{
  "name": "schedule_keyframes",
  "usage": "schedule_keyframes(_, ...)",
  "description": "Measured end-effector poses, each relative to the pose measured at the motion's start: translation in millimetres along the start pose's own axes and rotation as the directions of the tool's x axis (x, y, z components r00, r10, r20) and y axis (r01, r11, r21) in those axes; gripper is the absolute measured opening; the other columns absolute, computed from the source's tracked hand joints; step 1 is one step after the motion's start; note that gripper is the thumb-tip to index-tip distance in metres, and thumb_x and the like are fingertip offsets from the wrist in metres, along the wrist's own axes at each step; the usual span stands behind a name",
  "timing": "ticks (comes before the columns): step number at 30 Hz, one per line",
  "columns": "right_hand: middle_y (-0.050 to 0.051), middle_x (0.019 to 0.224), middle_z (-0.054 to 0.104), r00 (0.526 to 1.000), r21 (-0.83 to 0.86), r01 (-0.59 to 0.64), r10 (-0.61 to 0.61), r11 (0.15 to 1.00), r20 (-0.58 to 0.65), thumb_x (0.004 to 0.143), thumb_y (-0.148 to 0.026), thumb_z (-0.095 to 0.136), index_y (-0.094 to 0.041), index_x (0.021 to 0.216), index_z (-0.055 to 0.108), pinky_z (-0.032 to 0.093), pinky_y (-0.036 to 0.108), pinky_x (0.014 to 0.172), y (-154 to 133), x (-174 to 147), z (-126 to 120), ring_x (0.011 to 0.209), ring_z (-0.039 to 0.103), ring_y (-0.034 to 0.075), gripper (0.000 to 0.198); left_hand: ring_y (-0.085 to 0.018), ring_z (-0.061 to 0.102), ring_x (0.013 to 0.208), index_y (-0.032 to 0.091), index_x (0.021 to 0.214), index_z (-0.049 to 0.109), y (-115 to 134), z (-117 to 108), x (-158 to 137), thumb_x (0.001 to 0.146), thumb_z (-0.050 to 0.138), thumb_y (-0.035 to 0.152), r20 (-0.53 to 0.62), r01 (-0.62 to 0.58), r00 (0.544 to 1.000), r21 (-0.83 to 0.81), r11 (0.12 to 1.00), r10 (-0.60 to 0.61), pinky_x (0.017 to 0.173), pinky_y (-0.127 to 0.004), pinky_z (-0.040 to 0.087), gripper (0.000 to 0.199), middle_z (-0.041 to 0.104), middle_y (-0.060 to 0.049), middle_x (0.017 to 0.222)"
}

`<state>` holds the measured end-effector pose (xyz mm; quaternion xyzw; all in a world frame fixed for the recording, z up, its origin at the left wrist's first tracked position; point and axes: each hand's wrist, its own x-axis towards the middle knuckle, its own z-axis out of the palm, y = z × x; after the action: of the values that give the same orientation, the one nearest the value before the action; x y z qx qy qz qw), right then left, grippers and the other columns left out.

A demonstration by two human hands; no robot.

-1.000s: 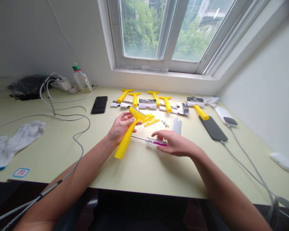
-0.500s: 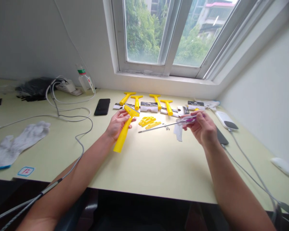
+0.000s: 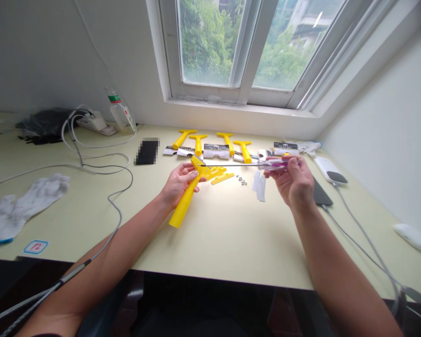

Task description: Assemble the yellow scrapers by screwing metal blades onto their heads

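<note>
My left hand [image 3: 181,182] is closed around the neck of a yellow scraper [image 3: 184,206], its head tilted up and its handle pointing down toward me. In my right hand [image 3: 294,180] is a screwdriver [image 3: 275,164] with a clear and purple handle. Its long shaft runs level to the left, and the tip meets the scraper's head near a screw. Behind and below the shaft lie yellow blade covers [image 3: 222,178], several small screws [image 3: 242,180] and flat pale blades [image 3: 259,186] on the table.
Several yellow scraper handles [image 3: 244,150] lie at the back among packaging cards [image 3: 216,150]. A dark blurred-out rectangle [image 3: 147,151], a bottle [image 3: 121,112] and looped cables [image 3: 117,201] are on the left, with white gloves [image 3: 28,203]. At right are a white device [image 3: 330,170] and a mouse [image 3: 413,237].
The screwdriver has swung up to level, and its tip has come onto the scraper's head. The scraper has turned, and its head has shifted slightly right. The camera view has shifted a little.
</note>
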<state>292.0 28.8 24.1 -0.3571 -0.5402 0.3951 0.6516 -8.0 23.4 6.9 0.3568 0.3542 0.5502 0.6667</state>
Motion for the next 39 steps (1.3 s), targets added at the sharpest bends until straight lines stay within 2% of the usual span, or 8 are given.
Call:
schedule_keyframes(11,0.004,0.099,0.071,0.999,-0.024,0.025,-0.024,0.999,0.029,0.093,-0.048,0.053,-0.028,0.098,0.047,0.058,0.044,0.074,-1,-1,3,0.073,0.069,0.019,0.022,-0.025,0.072,0.078,0.017,0.096,0.057,0,-1,-1,0.065,0.079,0.014,0.009,0.017,1.000,-0.023,1.000,-0.016,0.042,-0.020,0.047,0.038,0.063,-0.008,0.105)
schedule_keyframes(17,0.006,0.105,0.069,0.981,-0.067,0.081,-0.068,0.994,0.182,0.086,-0.045,0.065,-0.028,0.098,0.050,0.058,0.046,0.076,-15,-7,4,0.078,0.069,0.022,0.026,-0.026,0.072,0.076,0.017,0.094,0.056,0,-2,2,0.066,0.076,0.012,-0.053,0.028,0.998,-0.020,0.999,-0.029,0.041,-0.021,0.047,0.035,0.063,-0.009,0.102)
schedule_keyframes(19,0.004,0.092,0.069,0.987,-0.173,0.099,-0.074,0.980,0.145,0.086,-0.044,0.066,-0.026,0.096,0.052,0.058,0.040,0.067,-17,-8,3,0.065,0.067,0.018,0.025,-0.026,0.072,0.074,0.017,0.094,0.055,-1,-2,2,0.067,0.076,0.012,-0.073,0.024,0.997,-0.002,1.000,-0.024,0.041,-0.021,0.047,0.034,0.063,-0.009,0.101)
schedule_keyframes(22,0.000,0.071,0.063,0.994,-0.360,0.098,-0.112,0.928,-0.017,0.089,-0.047,0.060,-0.023,0.091,0.053,0.053,0.030,0.049,-16,-7,2,0.045,0.057,0.012,0.025,-0.025,0.072,0.074,0.017,0.094,0.056,-2,0,2,0.067,0.076,0.013,-0.084,0.011,0.996,0.028,1.000,-0.009,0.041,-0.021,0.048,0.034,0.063,-0.009,0.102)
schedule_keyframes(27,0.004,0.107,0.065,0.992,-0.272,0.073,-0.043,0.959,0.118,0.084,-0.046,0.068,-0.028,0.112,0.051,0.059,0.033,0.064,-12,-6,4,0.069,0.066,0.015,0.037,-0.025,0.072,0.075,0.017,0.093,0.058,-1,-1,3,0.065,0.077,0.014,-0.152,-0.062,0.986,0.053,0.997,0.070,0.040,-0.021,0.048,0.034,0.062,-0.009,0.110)
schedule_keyframes(31,-0.002,0.073,0.060,0.997,-0.355,0.078,-0.067,0.932,0.043,0.090,-0.045,0.060,-0.024,0.102,0.053,0.055,0.029,0.056,-8,-9,7,0.052,0.059,0.012,0.025,-0.023,0.071,0.071,0.016,0.090,0.061,1,-3,4,0.063,0.078,0.014,-0.207,-0.093,0.973,0.060,0.994,0.103,0.039,-0.023,0.049,0.032,0.061,-0.009,0.114)
schedule_keyframes(35,0.003,0.102,0.064,0.978,-0.226,0.071,-0.023,0.971,0.208,0.087,-0.035,0.067,-0.027,0.112,0.052,0.059,0.034,0.069,-12,-9,6,0.068,0.066,0.014,0.031,-0.022,0.070,0.069,0.016,0.089,0.062,2,-4,5,0.061,0.079,0.014,-0.223,-0.132,0.965,0.051,0.990,0.140,0.038,-0.023,0.048,0.033,0.061,-0.008,0.113)
schedule_keyframes(39,0.004,0.112,0.062,0.950,-0.176,0.189,-0.134,0.966,0.283,0.083,-0.022,0.070,-0.026,0.105,0.059,0.059,0.039,0.080,-26,-10,1,0.081,0.068,0.017,0.025,-0.022,0.070,0.067,0.017,0.089,0.063,1,-2,4,0.059,0.080,0.016,-0.202,-0.095,0.974,0.028,0.995,0.098,0.037,-0.024,0.047,0.035,0.062,-0.006,0.108)
